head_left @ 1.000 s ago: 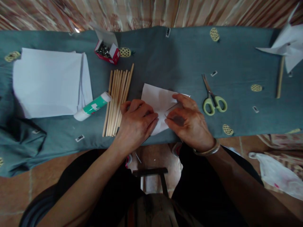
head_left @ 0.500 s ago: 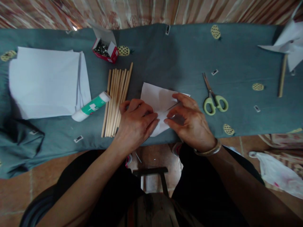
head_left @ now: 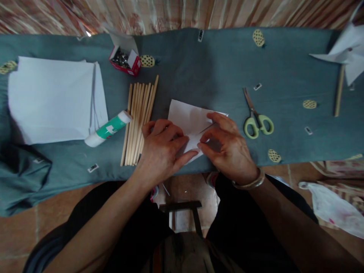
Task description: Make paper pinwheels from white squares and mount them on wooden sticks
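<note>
A white sheet of paper point(head_left: 187, 114) lies on the green cloth in front of me. A dark slanting line, seemingly a cut, runs inward from its upper right corner. My left hand point(head_left: 163, 148) rests on the paper's left and lower part, thumb stretched out and apart from the fingers. On the right side, my right hand point(head_left: 229, 148) pinches a piece of the paper between thumb and index finger, its other fingers lying over the right edge. Both palms hide parts of the sheet. Green-handled scissors point(head_left: 257, 119) lie to the right of my right hand.
Left of my hands are wooden sticks point(head_left: 138, 125), a glue stick point(head_left: 108, 129) and a stack of white paper point(head_left: 54, 100). Behind them stands an open red box point(head_left: 125, 62) of small metal pieces. A paper pinwheel point(head_left: 341, 57) lies far right. The table's near edge runs below my hands.
My left thumb has stretched to the right across the lower part of the paper. My right hand has stayed nearly in place, still pinching the paper.
</note>
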Action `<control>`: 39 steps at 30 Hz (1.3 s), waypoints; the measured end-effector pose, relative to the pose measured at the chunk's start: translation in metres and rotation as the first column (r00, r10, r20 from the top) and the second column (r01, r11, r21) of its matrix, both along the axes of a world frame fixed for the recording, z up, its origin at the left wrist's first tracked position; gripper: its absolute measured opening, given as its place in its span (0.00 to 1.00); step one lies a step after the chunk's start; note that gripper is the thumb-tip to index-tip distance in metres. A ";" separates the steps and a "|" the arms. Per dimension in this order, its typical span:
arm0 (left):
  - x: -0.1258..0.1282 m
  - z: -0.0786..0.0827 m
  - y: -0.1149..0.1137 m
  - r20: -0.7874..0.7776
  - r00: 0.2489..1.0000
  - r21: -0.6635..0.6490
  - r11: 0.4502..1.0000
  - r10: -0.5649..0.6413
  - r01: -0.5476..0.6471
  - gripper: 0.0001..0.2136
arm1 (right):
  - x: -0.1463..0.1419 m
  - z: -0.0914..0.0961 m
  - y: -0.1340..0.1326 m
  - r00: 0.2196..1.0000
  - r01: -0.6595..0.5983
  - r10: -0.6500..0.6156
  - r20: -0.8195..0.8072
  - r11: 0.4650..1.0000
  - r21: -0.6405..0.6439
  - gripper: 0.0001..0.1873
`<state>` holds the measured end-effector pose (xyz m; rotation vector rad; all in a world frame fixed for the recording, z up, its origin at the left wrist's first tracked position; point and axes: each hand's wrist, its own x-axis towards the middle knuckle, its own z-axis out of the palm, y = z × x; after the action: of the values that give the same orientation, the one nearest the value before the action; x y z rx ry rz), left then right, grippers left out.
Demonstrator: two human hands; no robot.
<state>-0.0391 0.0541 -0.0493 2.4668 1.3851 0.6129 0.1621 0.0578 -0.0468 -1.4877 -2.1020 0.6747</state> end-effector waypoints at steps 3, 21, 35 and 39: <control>0.000 0.001 0.000 0.017 1.000 -0.005 1.000 -0.008 0.008 0.20 | 0.000 -0.001 0.000 1.000 0.001 -0.001 0.002 1.000 0.003 0.03; 0.001 0.001 0.000 0.005 1.000 0.019 1.000 -0.007 0.007 0.18 | -0.001 0.000 -0.003 0.998 -0.052 0.052 -0.019 0.999 0.015 0.11; 0.001 0.001 -0.001 -0.030 1.000 0.003 1.000 -0.008 0.008 0.16 | -0.012 -0.005 -0.017 0.986 -0.116 0.105 0.131 0.990 0.081 0.12; 0.000 0.000 -0.001 -0.020 1.000 -0.011 1.000 -0.011 0.011 0.14 | -0.013 -0.007 -0.017 0.986 -0.149 0.146 0.077 0.988 0.028 0.14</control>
<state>-0.0389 0.0532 -0.0490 2.4776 1.3776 0.5781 0.1494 0.0406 -0.0540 -1.3690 -2.2867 0.6419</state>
